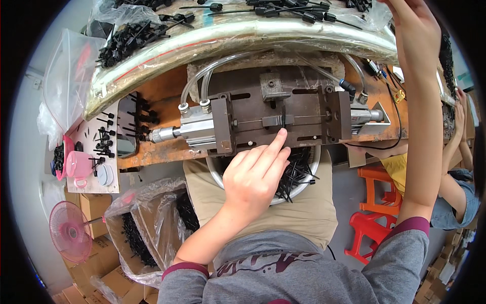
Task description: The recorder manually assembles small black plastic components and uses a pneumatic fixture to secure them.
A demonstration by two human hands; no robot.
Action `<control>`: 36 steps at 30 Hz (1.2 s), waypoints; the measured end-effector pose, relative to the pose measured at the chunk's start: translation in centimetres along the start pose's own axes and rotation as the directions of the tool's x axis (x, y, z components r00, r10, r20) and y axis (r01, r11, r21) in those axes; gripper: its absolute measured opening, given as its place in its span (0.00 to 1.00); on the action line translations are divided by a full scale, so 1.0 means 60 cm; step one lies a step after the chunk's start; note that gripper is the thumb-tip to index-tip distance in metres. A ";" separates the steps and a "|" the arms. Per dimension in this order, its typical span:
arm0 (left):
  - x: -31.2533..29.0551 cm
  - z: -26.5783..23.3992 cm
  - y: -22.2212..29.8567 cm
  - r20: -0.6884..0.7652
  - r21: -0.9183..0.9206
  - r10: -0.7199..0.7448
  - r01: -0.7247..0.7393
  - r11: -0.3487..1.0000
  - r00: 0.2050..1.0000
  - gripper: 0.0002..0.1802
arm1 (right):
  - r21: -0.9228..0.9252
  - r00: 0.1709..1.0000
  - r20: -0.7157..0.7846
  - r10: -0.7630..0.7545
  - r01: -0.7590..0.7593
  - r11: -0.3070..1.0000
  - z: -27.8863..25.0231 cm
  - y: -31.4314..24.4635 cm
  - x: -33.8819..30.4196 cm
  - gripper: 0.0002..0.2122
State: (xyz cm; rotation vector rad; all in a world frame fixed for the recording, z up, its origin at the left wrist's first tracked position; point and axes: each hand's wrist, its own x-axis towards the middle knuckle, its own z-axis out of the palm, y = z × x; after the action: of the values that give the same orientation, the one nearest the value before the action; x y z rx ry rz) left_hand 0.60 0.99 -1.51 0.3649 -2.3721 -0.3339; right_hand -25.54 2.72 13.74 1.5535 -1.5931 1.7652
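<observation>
My left hand (253,178) reaches over the front of a dark metal clamping fixture (298,104). Its index finger is stretched out, the tip at the lower end of a thin black plastic piece (283,116) standing across the small centre block (272,121). The other fingers are loosely bent, with nothing seen in them. Raised at the far right, my right hand (419,38) is beside the heap of black parts on the plastic-covered shelf; its fingertips run out of the picture. In my lap, partly behind the left hand, a white bowl (216,175) holds black plastic parts (298,175).
Pneumatic cylinders (197,126) with clear hoses (207,73) flank the fixture. Left are black parts (105,139), a phone-like panel (127,124) and a pink cup (79,164). Below stand a bag-lined box (152,228) and pink fan (71,230). Red stools (372,233) and another person (453,195) are at right.
</observation>
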 end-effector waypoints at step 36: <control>0.028 -0.054 0.025 0.788 -0.580 -0.295 0.812 -0.062 0.540 0.17 | 0.246 0.631 0.506 0.588 -0.759 0.602 0.007 -0.123 -0.252 0.20</control>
State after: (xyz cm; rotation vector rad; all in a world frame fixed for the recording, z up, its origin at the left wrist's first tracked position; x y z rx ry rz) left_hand 1.34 1.36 2.32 0.7490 -1.6238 -2.4459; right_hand -13.92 11.14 4.90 1.6603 -2.3645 2.4979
